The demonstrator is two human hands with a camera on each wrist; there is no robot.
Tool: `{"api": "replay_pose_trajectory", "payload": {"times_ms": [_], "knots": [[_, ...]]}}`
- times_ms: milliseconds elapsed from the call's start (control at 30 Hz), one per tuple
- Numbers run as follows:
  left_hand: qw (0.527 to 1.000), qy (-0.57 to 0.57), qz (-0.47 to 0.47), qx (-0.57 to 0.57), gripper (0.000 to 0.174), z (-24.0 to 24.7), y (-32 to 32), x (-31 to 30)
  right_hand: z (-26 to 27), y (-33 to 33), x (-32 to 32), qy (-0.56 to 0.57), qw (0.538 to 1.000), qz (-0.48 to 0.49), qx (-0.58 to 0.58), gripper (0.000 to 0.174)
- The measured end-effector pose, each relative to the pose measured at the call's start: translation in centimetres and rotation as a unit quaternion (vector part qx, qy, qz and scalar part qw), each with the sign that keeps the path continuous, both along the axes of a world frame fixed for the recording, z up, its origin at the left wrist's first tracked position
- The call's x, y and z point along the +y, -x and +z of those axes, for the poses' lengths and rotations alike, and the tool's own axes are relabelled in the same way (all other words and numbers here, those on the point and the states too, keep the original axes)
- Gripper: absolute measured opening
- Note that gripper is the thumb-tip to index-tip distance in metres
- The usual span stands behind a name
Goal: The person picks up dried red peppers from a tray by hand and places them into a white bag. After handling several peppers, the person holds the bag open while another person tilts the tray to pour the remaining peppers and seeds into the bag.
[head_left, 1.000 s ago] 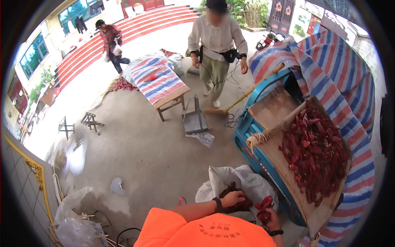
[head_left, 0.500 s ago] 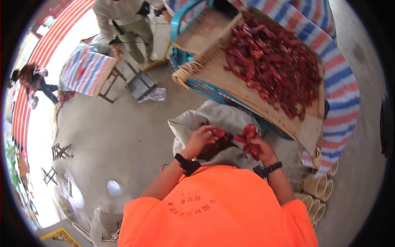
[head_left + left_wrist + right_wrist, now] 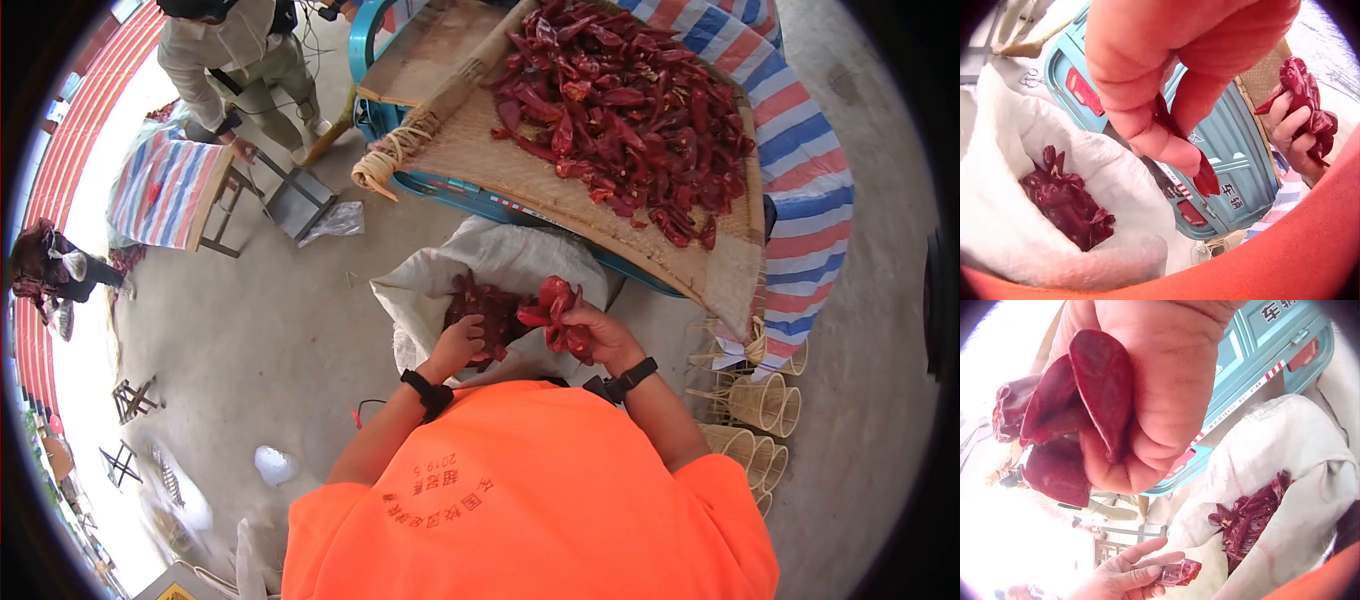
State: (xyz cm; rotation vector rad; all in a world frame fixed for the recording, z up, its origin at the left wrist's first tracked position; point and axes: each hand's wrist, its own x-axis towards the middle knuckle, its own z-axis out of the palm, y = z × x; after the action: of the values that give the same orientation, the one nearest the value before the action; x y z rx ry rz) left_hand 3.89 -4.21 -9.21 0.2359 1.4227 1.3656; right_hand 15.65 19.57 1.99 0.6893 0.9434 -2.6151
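Over the mouth of a white woven sack (image 3: 415,290), my left hand (image 3: 457,345) pinches a dried red chili pepper (image 3: 1207,178) between thumb and fingers; its tip points down in the left wrist view. To its right, my right hand (image 3: 605,338) grips a bunch of dried red chili peppers (image 3: 553,308), with the fingers curled round them. Large glossy pods (image 3: 1102,387) stick out past the right hand's fingers in the right wrist view. More dark red peppers (image 3: 1066,203) lie inside the sack, below both hands.
Beyond the sack, a woven tray (image 3: 445,150) heaped with red peppers (image 3: 630,110) rests on a blue vehicle (image 3: 480,203). Striped sheeting (image 3: 805,220) hangs at its right. Several wicker baskets (image 3: 755,400) stand right of me. Another person (image 3: 235,70) bends by a table (image 3: 205,205).
The head view has tilted down and turned. My left hand has come up from the peppers in the sack. The right hand still holds its bunch; the person ahead now bends toward the table.
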Motion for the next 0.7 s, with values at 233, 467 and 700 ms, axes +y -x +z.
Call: {"api": "replay_pose_trajectory", "payload": {"times_ms": [233,467,700], "knots": [[1.000,-0.015,0.004,0.025,0.041,-0.1,0.0,-0.8,0.4,0.6,-0.7,-0.020,1.000,-0.010,-0.009,0.034],[0.951,0.010,-0.088,0.298,0.050,2.8,-0.1,-1.2,-0.6,0.6,-0.6,-0.027,0.999,0.031,-0.019,0.033],[0.979,-0.190,0.020,0.076,0.039,7.8,0.5,1.6,-2.0,1.4,-2.1,-0.049,0.991,0.106,-0.063,0.037]]}}
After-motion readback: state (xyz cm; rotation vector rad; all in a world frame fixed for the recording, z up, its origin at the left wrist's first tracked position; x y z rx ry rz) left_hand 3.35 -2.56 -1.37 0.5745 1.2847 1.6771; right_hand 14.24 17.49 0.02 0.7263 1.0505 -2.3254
